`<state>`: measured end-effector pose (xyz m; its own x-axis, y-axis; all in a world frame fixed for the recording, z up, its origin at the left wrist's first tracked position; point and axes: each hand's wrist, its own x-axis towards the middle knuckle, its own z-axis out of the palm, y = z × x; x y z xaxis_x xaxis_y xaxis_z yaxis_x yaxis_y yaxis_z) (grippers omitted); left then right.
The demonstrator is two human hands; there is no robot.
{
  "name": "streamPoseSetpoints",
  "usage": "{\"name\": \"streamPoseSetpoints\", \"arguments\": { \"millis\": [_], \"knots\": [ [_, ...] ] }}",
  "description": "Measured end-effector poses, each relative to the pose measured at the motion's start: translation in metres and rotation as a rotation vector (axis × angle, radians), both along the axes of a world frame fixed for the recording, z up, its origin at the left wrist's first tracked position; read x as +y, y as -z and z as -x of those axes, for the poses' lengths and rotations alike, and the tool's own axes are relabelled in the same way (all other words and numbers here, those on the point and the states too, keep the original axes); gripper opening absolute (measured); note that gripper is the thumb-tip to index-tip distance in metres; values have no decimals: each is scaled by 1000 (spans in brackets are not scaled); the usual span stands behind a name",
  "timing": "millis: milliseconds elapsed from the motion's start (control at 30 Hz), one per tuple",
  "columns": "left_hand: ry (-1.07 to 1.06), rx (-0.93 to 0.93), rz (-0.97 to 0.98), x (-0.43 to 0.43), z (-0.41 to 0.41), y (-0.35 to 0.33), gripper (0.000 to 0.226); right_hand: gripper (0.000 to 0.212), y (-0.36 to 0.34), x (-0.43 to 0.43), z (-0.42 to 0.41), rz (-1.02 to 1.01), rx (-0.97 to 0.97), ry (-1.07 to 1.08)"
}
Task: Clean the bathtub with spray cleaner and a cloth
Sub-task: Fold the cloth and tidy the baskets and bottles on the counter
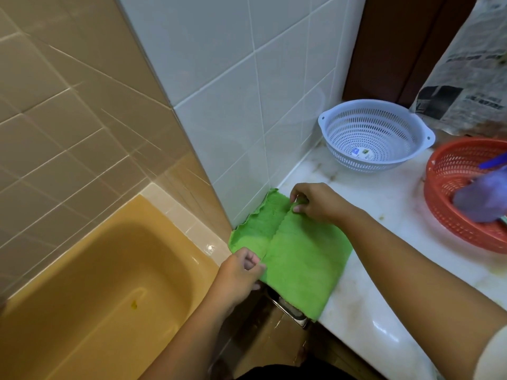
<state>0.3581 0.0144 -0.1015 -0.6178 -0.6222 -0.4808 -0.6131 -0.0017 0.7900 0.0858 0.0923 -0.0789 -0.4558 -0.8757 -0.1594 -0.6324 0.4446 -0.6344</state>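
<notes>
Countertop [365, 215] — colanders [375, 135] rightward

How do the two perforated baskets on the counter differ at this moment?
The pale blue basket holds only stickers on its bottom; the red basket holds a blurred purple thing. The pale blue basket stands near the tiled wall, in full view; the red basket lies further right, cut off by the frame edge. Both are perforated and stand on the marble counter.
</notes>
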Motion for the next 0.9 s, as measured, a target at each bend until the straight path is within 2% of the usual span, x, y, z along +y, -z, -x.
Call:
{"name": "streamPoseSetpoints", "arguments": {
  "millis": [67, 133, 233, 333, 433, 500, 600, 700, 767, 900],
  "knots": [
    [-130, 93, -166, 2, -1, -8, 13, 17, -2, -7, 1, 50, -44, -7],
    [-227, 158, -172, 0, -3, -15, 13, 20, -4, -14, 2, 81, -81, -15],
    [-257, 171, 15, -7, -5, -23, 11, 24, -1, -27, 5, 99, -104, -27],
    [-165, 100, 424, -13, -7, -27, 16, 31, 3, -40, 5, 124, -101, -33],
    [-55, 50, 779, -18, -6, -26, 17, 26, 10, -52, -2, 162, -41, -29],
    [-27, 11, 864, -22, -4, -21, 15, 23, 17, -60, -7, 188, 29, 14],
    [-8, -73, 893, -24, 2, -14, 9, 21, 25, -68, -15, 212, 74, 102],
    [43, -140, 959, -24, 2, -12, 15, 13, 31, -69, -23, 191, 69, 193],
    [89, -114, 1022, -23, 3, -13, 17, 10, 36, -65, -28, 190, 85, 251],
    [280, 17, 1056, -26, 12, -13, 17, 23, 40, -45, -50, 261, 98, 417]
  ]
}}
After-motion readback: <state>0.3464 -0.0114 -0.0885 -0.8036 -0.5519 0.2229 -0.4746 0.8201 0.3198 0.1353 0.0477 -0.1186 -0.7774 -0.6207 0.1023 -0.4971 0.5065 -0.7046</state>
